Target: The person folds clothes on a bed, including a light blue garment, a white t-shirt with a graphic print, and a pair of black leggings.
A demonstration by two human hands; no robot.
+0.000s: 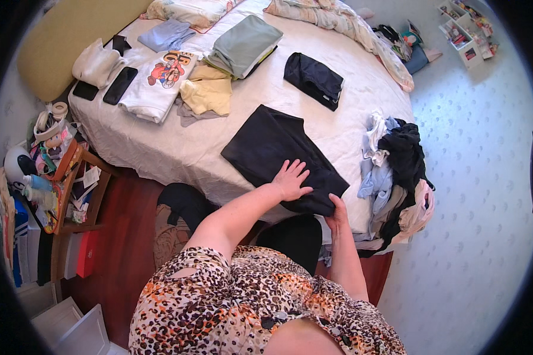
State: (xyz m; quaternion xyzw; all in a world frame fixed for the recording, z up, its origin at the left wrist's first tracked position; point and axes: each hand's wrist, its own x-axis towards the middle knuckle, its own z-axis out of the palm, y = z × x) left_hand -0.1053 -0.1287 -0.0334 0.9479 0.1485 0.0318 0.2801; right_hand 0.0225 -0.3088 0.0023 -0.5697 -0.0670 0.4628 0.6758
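Note:
A black garment, apparently trousers folded lengthwise, lies flattened at the near edge of the bed. My left hand rests palm down on it with the fingers spread. At the garment's near right corner, my right hand grips the edge, thumb on top and fingers hidden beneath. Farther back on the sheet sits a folded black garment. To the right, a loose heap of mixed clothes hangs over the bed's side.
The bed also bears a white printed T-shirt, yellow cloth, a green-grey folded stack, light blue cloth, a white bundle and a black phone. A cluttered wooden shelf unit stands left.

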